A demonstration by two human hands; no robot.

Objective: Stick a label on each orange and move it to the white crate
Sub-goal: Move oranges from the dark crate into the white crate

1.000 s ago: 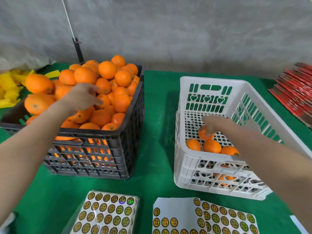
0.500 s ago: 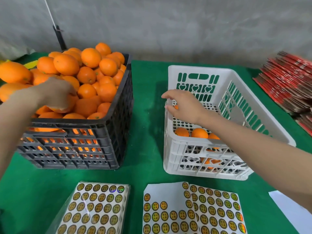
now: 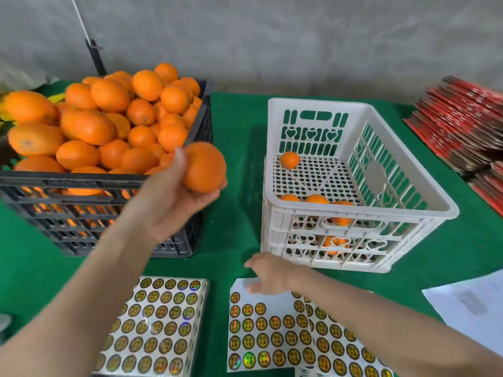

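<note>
The counter [image 3: 234, 126] wears a green, felt-like cloth. At 10 o'clock on it sits a black slatted plastic crate [image 3: 95, 183], heaped above its rim with smooth, slightly oval oranges. At 2 o'clock stands the white crate [image 3: 362, 210], rigid plastic with heart cut-outs and a perforated floor. It holds only a few oranges: one alone at its far left corner [image 3: 290, 160], the rest against the near wall.

At 6 o'clock lie glossy label sheets: a wrapped stack [image 3: 158, 322] to the left and a loose sheet [image 3: 272, 330] to the right, its top rows already bare.

The left hand [image 3: 174, 197] cups a fresh orange [image 3: 205, 167] from below, fingers curled round it, held in the air between the two crates near 12 o'clock. The right hand [image 3: 269, 273] hovers low over the loose sheet's bare top edge; blur hides whether its fingers pinch anything.

The step looks like fetching a label for the held orange. Next, the right hand likely needs to peel one round sticker by its edge, and the left to bring the dimpled peel close so it can be pressed on flat.
</note>
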